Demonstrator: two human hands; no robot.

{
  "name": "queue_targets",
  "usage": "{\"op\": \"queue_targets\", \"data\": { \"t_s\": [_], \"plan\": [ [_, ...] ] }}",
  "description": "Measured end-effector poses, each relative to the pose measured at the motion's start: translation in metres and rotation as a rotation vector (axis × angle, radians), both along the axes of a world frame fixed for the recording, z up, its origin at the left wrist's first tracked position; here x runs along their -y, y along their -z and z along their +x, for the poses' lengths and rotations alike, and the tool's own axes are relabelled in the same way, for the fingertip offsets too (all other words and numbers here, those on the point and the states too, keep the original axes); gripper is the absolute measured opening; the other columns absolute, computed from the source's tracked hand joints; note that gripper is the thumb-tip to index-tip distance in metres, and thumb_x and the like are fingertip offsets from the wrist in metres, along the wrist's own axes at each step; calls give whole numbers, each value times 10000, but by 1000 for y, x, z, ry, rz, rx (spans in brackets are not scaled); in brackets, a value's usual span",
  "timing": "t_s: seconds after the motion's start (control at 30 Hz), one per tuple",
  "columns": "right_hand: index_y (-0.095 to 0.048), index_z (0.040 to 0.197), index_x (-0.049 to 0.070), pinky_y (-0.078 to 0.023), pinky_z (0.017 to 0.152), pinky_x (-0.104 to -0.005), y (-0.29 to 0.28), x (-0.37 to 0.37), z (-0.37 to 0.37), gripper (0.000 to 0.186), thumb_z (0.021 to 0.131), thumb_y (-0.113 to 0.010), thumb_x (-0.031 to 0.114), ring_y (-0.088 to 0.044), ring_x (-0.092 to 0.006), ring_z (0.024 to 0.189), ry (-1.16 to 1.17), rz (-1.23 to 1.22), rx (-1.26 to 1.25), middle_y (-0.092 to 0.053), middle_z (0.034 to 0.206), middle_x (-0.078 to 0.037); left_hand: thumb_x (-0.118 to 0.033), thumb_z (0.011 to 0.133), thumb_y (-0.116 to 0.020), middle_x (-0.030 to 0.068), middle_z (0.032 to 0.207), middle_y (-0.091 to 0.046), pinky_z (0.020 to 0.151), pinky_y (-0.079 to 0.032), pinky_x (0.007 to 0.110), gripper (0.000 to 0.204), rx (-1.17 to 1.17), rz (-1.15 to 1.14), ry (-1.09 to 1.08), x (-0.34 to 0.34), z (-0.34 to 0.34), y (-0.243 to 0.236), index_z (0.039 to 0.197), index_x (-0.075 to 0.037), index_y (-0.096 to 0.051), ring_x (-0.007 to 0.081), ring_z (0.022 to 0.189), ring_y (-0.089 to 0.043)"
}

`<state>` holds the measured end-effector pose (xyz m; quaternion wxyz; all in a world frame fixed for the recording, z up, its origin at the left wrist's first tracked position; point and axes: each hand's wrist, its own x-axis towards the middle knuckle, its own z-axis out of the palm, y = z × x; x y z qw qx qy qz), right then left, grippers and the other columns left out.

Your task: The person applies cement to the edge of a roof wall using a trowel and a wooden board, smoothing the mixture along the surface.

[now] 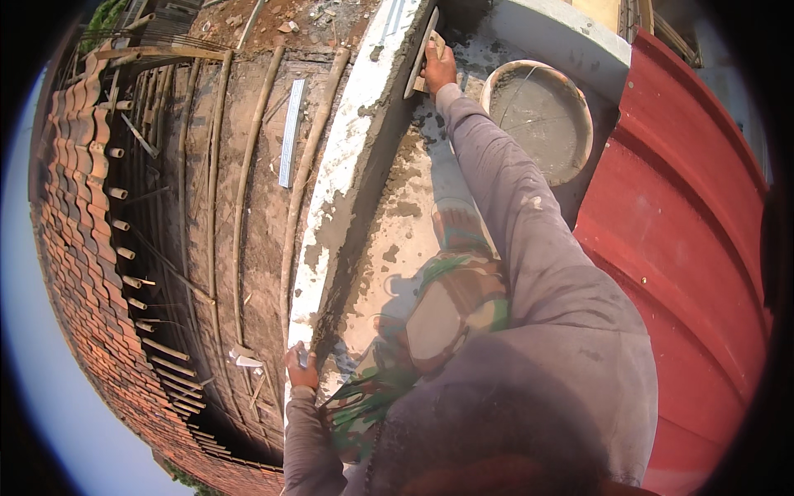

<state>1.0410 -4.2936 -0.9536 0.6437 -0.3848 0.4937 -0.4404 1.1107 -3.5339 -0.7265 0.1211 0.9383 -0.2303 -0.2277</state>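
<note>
My right hand (439, 69) is closed round the wooden handle of a plastering float (419, 64). The float's flat blade lies along the inner side of a low wall (348, 136), near its far end. Wet grey mortar (370, 169) coats that inner side, and splashes of it mark the white top. Closer to me, my left hand (301, 369) grips the top of the same wall, thumb and fingers apart on either side. A round basin (536, 65) of grey mortar stands right of my right forearm.
Red metal roofing (670, 240) slopes away on the right. Left of the wall, lower down, bamboo poles (248, 194) lie across a brown surface beside a pale metal strip (291, 132). Orange roof tiles (78, 178) line the far left. Mortar splashes dot the ledge (405, 236) below me.
</note>
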Motion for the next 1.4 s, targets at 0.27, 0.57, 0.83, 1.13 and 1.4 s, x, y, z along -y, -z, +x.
{"op": "queue_targets", "data": {
  "t_s": [0.27, 0.57, 0.83, 1.13, 1.4],
  "plan": [
    [-561, 1296, 63, -528, 659, -328, 25, 0, 1, 496, 1009, -541, 467, -594, -180, 685, -35, 347, -66, -615, 839, -78, -51, 826, -722, 206, 1211, -594, 1044, -417, 445, 437, -2, 63, -23, 0, -1, -4, 1248, -15, -615, 375, 1171, -542],
    [-576, 1254, -5, -463, 988, -451, 48, 18, 3, 561, 962, -579, 474, -614, -424, 1139, -14, 129, -306, -630, 1229, -274, -34, 829, -709, 206, 1209, -588, 1049, -408, 449, 433, -32, 29, -18, -7, 6, 4, 1249, -15, -606, 377, 1178, -528],
    [-595, 1219, -27, -500, 951, -437, 53, 4, 6, 580, 950, -588, 488, -650, -395, 1092, 5, 251, -257, -650, 1189, -269, -36, 835, -706, 205, 1223, -579, 1049, -407, 446, 446, 25, 56, 35, 6, -5, -4, 1267, -16, -597, 374, 1183, -520],
    [-506, 1361, -81, -440, 1054, -419, 52, 21, 16, 749, 952, -534, 546, -555, -426, 1265, -102, 301, -414, -548, 1360, -331, -26, 833, -709, 209, 1230, -568, 1035, -415, 439, 458, 48, 122, 46, 16, -13, -23, 1274, -5, -584, 379, 1180, -517],
    [-573, 1274, -9, -521, 875, -387, 28, 74, -9, 566, 974, -537, 470, -653, -260, 1087, -191, 418, -279, -638, 1288, -149, -43, 837, -714, 215, 1219, -538, 1025, -422, 442, 464, 51, 67, 40, 25, -7, -9, 1279, -2, -578, 379, 1176, -520]
  ]
}}
